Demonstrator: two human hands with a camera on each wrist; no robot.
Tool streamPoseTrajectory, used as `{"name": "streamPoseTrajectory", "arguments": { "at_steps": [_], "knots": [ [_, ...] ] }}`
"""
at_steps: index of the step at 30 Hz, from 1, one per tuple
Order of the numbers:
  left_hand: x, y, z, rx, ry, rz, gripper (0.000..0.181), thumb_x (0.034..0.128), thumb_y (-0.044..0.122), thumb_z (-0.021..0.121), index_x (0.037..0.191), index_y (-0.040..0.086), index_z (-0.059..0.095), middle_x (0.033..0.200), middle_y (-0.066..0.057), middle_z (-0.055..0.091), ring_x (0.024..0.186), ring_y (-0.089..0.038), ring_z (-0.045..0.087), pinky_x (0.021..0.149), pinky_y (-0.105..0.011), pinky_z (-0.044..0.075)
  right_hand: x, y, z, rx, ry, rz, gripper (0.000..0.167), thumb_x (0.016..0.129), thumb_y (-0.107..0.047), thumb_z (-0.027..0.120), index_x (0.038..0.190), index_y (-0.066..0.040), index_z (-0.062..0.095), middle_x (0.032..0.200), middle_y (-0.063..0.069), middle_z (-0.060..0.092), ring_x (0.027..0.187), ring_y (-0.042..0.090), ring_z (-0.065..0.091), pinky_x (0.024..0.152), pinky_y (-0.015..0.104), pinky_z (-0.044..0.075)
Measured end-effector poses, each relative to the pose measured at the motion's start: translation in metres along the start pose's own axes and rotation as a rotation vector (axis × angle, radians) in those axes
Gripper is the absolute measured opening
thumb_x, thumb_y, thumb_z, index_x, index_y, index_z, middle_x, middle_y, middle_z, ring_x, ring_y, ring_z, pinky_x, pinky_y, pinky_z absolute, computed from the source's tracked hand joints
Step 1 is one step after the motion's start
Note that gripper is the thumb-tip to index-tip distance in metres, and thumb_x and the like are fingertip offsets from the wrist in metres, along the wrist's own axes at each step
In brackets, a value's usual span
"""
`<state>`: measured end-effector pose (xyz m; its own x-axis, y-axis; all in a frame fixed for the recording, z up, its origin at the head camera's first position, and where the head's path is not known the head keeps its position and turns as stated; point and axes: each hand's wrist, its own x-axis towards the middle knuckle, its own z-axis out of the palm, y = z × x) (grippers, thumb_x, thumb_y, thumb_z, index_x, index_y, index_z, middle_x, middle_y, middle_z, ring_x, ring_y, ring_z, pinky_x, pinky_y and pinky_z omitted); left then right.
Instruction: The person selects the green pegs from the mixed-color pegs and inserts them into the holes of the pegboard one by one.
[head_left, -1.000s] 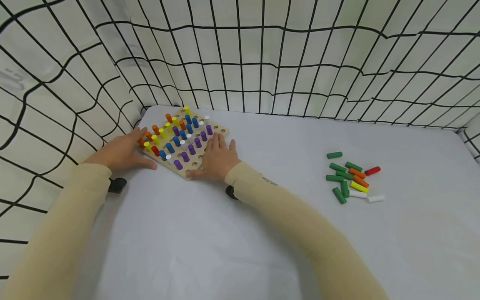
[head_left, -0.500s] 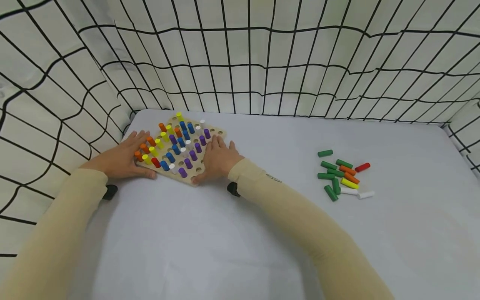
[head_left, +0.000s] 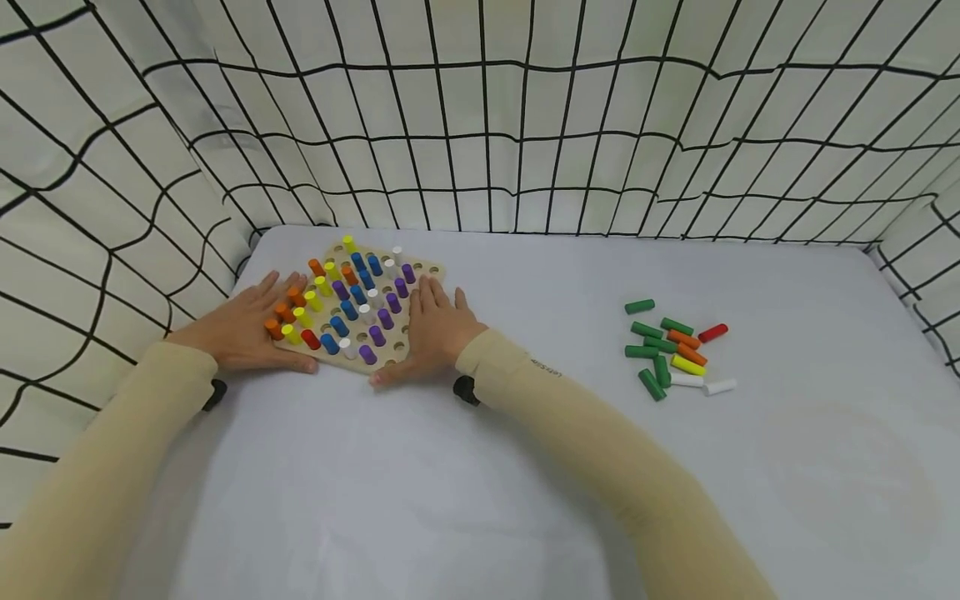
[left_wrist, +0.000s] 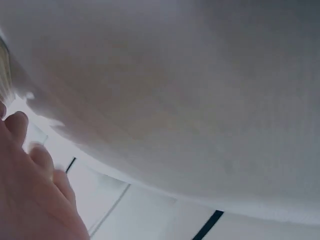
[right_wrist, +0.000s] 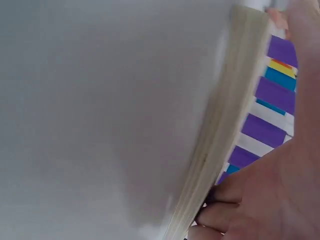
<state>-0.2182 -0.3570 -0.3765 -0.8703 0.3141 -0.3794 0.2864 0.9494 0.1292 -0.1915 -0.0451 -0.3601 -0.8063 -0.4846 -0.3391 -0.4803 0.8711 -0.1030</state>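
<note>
A pale wooden pegboard lies at the far left of the white table, full of upright coloured pegs and some bare holes. My left hand rests along the board's left edge, fingers stretched forward and thumb spread at the near corner. Along the right edge lies my right hand, its thumb at the near corner. In the right wrist view, the fingers touch the board's side, with purple pegs behind. The left wrist view shows fingers but hardly any board.
Several loose pegs lie to the right: green pegs, orange pegs, a yellow peg, a red peg and white pegs. Black wire mesh surrounds the table's back and sides.
The board has slid slightly toward me and turned a little, its left end coming nearer. Both hands have stayed against it. The head view has shifted; the loose pegs lie as before.
</note>
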Motion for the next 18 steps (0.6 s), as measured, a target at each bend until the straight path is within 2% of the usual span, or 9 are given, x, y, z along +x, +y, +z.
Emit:
{"name": "streamPoseTrajectory", "arguments": {
  "at_steps": [4, 7, 13, 18],
  "knots": [
    [-0.002, 0.002, 0.002, -0.001, 0.000, 0.006, 0.133, 0.0788, 0.075, 0.071, 0.167, 0.019, -0.011, 0.175, -0.021, -0.007, 0.160, -0.050, -0.009, 0.127, -0.071, -0.002, -0.002, -0.004, 0.007, -0.008, 0.052, 0.041, 0.139, 0.074, -0.096, 0.052, 0.166, -0.002, 0.008, 0.177, 0.017, 0.000, 0.166, 0.030, 0.002, 0.133, 0.057, 0.015],
    [-0.002, 0.007, 0.003, -0.003, -0.005, -0.007, 0.133, 0.0786, 0.078, 0.070, 0.166, 0.021, -0.013, 0.175, -0.021, -0.010, 0.160, -0.050, -0.009, 0.127, -0.072, 0.001, -0.004, -0.003, 0.011, -0.004, 0.071, 0.060, 0.139, 0.074, -0.096, 0.052, 0.166, -0.003, 0.008, 0.177, 0.016, 0.000, 0.166, 0.030, 0.002, 0.133, 0.057, 0.015],
    [-0.003, 0.020, 0.004, -0.022, -0.014, -0.011, 0.136, 0.0770, 0.080, 0.070, 0.166, 0.021, -0.014, 0.174, -0.025, -0.009, 0.159, -0.052, -0.001, 0.126, -0.074, 0.007, -0.011, 0.004, 0.014, -0.035, 0.062, 0.060, 0.136, 0.077, -0.094, 0.051, 0.166, -0.004, 0.004, 0.177, 0.015, -0.004, 0.166, 0.028, -0.001, 0.135, 0.053, 0.013],
    [-0.002, 0.026, 0.004, -0.044, -0.009, 0.022, 0.138, 0.0765, 0.074, 0.075, 0.166, 0.018, -0.013, 0.175, -0.022, -0.008, 0.161, -0.048, -0.003, 0.126, -0.074, 0.006, -0.016, 0.011, 0.016, -0.044, 0.050, 0.035, 0.135, 0.079, -0.092, 0.052, 0.166, -0.003, -0.001, 0.176, 0.016, -0.007, 0.166, 0.029, -0.004, 0.136, 0.051, 0.011]
  ]
}}
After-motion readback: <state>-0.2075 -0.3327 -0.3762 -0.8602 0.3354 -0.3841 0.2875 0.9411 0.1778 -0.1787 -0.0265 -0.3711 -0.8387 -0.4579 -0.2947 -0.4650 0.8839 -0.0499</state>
